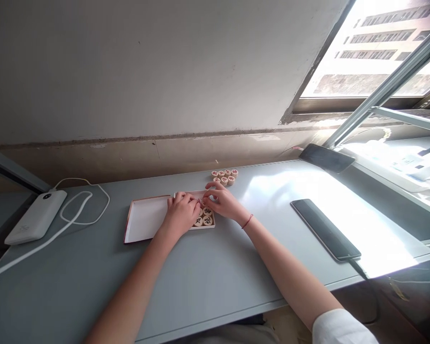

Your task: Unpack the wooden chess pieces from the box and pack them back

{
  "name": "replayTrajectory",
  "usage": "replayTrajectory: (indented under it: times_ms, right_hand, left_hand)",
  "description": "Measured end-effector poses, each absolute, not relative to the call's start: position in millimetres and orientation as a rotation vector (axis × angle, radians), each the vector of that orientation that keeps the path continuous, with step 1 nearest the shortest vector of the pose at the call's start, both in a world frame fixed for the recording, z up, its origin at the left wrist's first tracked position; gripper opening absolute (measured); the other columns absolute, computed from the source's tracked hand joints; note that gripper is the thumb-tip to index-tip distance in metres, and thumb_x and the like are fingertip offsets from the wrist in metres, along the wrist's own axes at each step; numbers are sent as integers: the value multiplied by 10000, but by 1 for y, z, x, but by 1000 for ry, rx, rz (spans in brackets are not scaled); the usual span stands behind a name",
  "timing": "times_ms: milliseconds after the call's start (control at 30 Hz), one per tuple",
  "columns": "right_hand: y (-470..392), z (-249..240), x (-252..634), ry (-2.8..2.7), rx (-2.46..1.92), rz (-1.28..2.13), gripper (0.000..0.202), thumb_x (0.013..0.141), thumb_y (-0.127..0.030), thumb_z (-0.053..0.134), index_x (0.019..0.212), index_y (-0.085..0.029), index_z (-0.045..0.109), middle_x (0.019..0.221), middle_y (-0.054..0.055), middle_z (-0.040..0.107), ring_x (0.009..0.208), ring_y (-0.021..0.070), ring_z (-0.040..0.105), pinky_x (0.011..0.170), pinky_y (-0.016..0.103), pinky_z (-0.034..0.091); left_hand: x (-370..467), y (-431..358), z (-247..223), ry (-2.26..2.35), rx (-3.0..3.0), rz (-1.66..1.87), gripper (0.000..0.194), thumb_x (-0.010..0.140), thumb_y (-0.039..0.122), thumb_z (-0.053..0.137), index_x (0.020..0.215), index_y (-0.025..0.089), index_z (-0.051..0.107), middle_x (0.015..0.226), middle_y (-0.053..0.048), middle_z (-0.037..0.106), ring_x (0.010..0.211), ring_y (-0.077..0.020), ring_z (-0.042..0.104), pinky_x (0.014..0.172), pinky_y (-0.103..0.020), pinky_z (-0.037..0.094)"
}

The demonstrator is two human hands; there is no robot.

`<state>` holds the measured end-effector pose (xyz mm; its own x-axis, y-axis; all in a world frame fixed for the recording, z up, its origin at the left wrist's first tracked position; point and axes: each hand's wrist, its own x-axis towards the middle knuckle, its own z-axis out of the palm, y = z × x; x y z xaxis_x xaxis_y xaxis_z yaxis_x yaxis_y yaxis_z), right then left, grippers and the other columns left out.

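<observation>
A shallow white open box (210,226) on the desk holds round wooden xiangqi pieces (208,220) with black characters. My left hand (181,210) lies over the left part of this box, fingers apart and bent down among the pieces; its fingertips are partly hidden. From the right, my right hand (222,201) reaches over the box's far right corner, thumb and fingers closed on a xiangqi piece (204,202) with a red character, which is mostly covered. Just beyond the box, several red-marked pieces (224,177) stand grouped in two rows.
The box lid (145,219) lies inside up, left of the box. A white power bank (36,217) with a white cable (71,220) is far left. To the right are a dark phone (325,230) on a cable and another dark device (326,157) near the metal frame (380,95). A wall backs the desk.
</observation>
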<state>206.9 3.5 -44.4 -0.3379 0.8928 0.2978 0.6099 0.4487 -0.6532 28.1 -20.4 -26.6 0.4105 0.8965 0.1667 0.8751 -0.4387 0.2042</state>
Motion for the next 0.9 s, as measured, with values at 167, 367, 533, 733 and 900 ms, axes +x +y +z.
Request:
replayTrajectory:
  times_ms: [167, 367, 533, 733, 900]
  right_hand:
    - [0, -38, 210, -2110, -1349, 557, 193, 835, -366, 587, 812, -207, 695, 912, 50, 513, 768, 148, 544, 700, 287, 470]
    - [-2, -32, 209, -2109, -1301, 694, 206, 829, -386, 596, 853, -207, 696, 817, 24, 540, 687, 124, 510, 624, 251, 431]
    - [6, -21, 227, -1761, -1174, 946, 286, 820, -452, 585, 858, -183, 673, 805, 32, 659, 682, 128, 555, 617, 251, 444]
    - [18, -24, 279, -1126, -1574, 605, 252, 758, -388, 600, 819, -157, 680, 846, 79, 716, 795, 187, 633, 735, 311, 473]
    - [26, -50, 289, -1291, -1870, 446, 199, 754, -331, 533, 683, -198, 662, 773, 52, 698, 775, 204, 609, 750, 340, 445]
  left_hand:
    - [30, -20, -22, 1601, 2517, 343, 335, 935, 272, 356, 932, 254, 690, 1120, -48, 654, 1099, -263, 470, 853, -416, 366]
    - [33, -21, -16, 1562, 2495, 331, 330, 919, 256, 364, 928, 256, 694, 1122, -52, 651, 1105, -270, 459, 867, -424, 367]
    - [35, -20, -18, 1583, 2463, 350, 322, 920, 290, 378, 1032, 264, 679, 1157, -66, 630, 1127, -276, 433, 903, -443, 352]
    - [38, -23, -15, 1537, 2468, 315, 329, 870, 478, 455, 1032, 279, 661, 1178, -68, 601, 1174, -297, 398, 940, -477, 319]
    - [38, -23, -16, 1525, 2439, 404, 301, 897, 432, 418, 956, 266, 662, 1160, -50, 631, 1158, -283, 429, 927, -458, 321]
